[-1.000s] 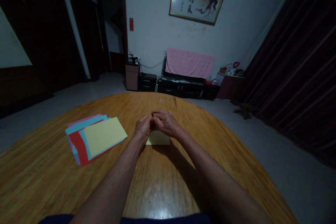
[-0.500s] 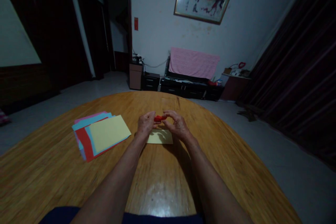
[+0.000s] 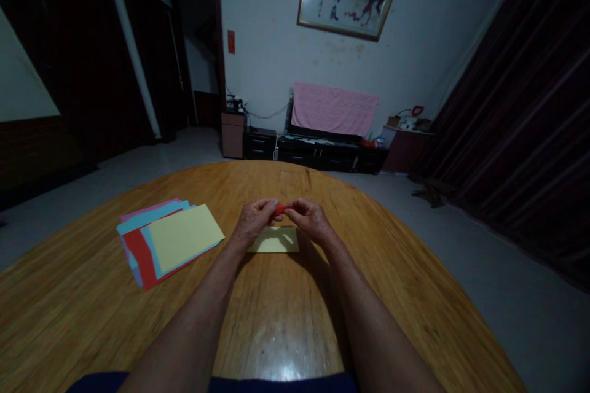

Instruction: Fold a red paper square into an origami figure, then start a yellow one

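Observation:
Between my two hands, above the table, is a small red piece [image 3: 279,209] that looks like folded paper; its exact shape is mostly covered by fingers. My left hand [image 3: 256,219] pinches its left end, and my right hand [image 3: 308,218] has thumb and fingers closed on its right end. Just below the hands a yellow sheet of paper [image 3: 275,241] lies flat on the wooden table [image 3: 276,307], with the hands' shadow across it.
To the left lies a loose stack of coloured paper, a yellow sheet [image 3: 187,236] on top, with red [image 3: 139,253], blue and pink edges showing. Past the table's far edge stand a low black cabinet [image 3: 318,156] and a pink cloth [image 3: 334,108] draped over something.
My right fingers, arched apart before, have come together on the red piece, and less of it shows. The whole view has shifted slightly.

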`<control>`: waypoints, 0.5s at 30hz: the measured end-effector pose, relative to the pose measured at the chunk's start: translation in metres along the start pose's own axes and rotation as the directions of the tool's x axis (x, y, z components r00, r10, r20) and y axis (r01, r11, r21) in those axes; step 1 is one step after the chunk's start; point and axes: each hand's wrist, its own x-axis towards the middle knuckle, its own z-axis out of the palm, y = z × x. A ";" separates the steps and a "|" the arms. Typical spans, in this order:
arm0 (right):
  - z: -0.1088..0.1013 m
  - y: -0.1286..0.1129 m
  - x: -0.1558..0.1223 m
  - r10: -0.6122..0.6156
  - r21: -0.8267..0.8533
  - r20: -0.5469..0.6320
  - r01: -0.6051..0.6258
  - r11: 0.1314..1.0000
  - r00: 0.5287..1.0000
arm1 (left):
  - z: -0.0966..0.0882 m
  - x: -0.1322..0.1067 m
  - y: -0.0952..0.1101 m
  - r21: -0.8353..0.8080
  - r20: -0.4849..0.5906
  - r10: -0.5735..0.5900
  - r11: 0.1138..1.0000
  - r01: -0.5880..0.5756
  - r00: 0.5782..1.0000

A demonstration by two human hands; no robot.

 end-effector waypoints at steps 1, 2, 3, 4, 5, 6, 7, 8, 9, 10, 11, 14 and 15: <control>0.000 0.000 0.000 0.009 0.029 -0.003 -0.009 1.000 1.000 | -0.001 -0.001 0.001 -0.005 0.016 0.010 1.000 -0.010 1.000; 0.000 0.000 0.001 0.016 0.055 -0.007 -0.016 0.998 1.000 | -0.002 -0.001 0.001 -0.009 0.023 0.018 1.000 -0.018 1.000; 0.001 0.000 0.001 0.024 0.078 -0.013 -0.023 0.997 1.000 | -0.002 -0.002 0.002 -0.010 0.022 0.026 1.000 -0.026 0.999; 0.002 0.000 0.001 0.035 0.101 -0.021 -0.033 0.994 0.999 | -0.003 -0.002 0.003 -0.010 0.016 0.032 0.999 -0.032 0.999; 0.003 0.000 0.001 0.050 0.128 -0.027 -0.046 0.991 0.998 | -0.003 -0.003 0.003 -0.010 0.005 0.036 0.999 -0.036 0.999; 0.004 0.000 0.001 0.069 0.156 -0.029 -0.063 0.986 0.997 | -0.003 -0.003 0.004 -0.013 -0.007 0.038 0.999 -0.038 0.999; 0.005 -0.001 0.001 0.088 0.184 -0.027 -0.082 0.979 0.996 | -0.003 -0.003 0.004 -0.013 -0.020 0.039 0.999 -0.040 0.999; 0.006 -0.001 0.001 0.106 0.208 -0.022 -0.099 0.973 0.994 | -0.003 -0.002 0.004 -0.011 -0.030 0.042 0.999 -0.042 0.999; 0.007 -0.001 0.001 0.119 0.225 -0.015 -0.112 0.968 0.993 | -0.003 -0.002 0.004 -0.007 -0.040 0.047 0.999 -0.047 0.998; 0.008 -0.001 0.001 0.129 0.237 -0.007 -0.123 0.964 0.992 | -0.003 -0.002 0.004 -0.002 -0.044 0.049 0.999 -0.049 0.998; 0.008 0.000 0.001 0.137 0.245 0.003 -0.133 0.960 0.991 | -0.003 -0.002 0.005 0.002 -0.045 0.050 0.999 -0.050 0.998; 0.008 -0.001 0.001 0.157 0.263 0.025 -0.158 0.952 0.987 | -0.003 -0.003 0.005 0.000 -0.036 0.036 0.999 -0.036 0.999; 0.007 -0.001 0.001 0.166 0.270 0.025 -0.167 0.948 0.986 | -0.003 -0.003 0.004 -0.009 -0.030 0.030 1.000 -0.030 0.999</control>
